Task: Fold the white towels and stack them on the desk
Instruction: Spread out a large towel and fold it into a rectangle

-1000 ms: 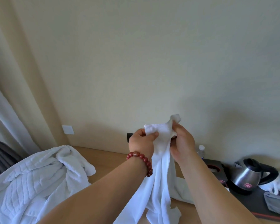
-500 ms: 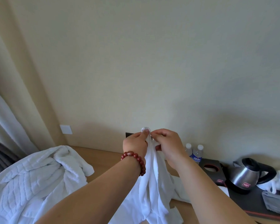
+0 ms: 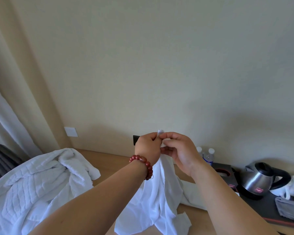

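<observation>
At frame centre: thin white towel (image 3: 157, 199), hung limp above the desk (image 3: 109, 164), top corner pinched by left hand (image 3: 147, 147) and right hand (image 3: 180, 152), fingers curled. Judged light, soft, floppy; best held by its corners.

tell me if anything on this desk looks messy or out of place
Yes: a thick white towel lies crumpled in a heap on the desk's left side, unfolded. The thin white cloth hanging from both hands is bunched too. The kettle stands upright.
</observation>
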Motion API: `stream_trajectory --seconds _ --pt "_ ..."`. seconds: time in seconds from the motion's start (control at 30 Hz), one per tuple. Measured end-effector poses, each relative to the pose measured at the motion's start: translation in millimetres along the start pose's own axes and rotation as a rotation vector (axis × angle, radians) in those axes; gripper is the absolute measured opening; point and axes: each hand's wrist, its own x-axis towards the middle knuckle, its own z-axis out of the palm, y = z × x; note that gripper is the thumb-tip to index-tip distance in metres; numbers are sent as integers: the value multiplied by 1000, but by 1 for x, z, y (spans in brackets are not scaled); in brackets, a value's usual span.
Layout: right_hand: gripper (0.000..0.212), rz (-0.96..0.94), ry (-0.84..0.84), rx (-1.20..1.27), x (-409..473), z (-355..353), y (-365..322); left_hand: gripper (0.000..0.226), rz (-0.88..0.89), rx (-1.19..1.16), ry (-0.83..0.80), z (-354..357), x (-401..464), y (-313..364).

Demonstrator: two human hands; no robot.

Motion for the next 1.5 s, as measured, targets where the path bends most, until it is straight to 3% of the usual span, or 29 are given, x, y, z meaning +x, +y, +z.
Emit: stream_trajectory --seconds 0.2,0.37,0.67,0.9,1.03,1.27,1.33,1.5 --pt "45 52 -177 133 -7 -16 -1 34 -26 -111 -37 0 -2 0" --pt "29 -6 -32 34 -11 -17 -2 25 -41 -206 -139 4 -8 -5" --pt "27 4 0 -24 -14 -14 -19 29 2 -425 -325 -6 -12 4" --pt "18 129 -17 40 -17 -13 -29 31 108 -329 -397 -12 -18 -7" --pt "16 103 62 -47 -17 -10 -22 30 232 114 -192 -11 -14 -13" --pt "3 23 196 -403 -18 1 -21 39 251 176 -132 -12 -21 -19" --pt "9 30 206 -504 -17 -3 -23 38 272 170 -120 -12 -23 -22" --pt "7 147 77 -499 -22 -12 -23 30 349 230 -118 -14 -29 -22"
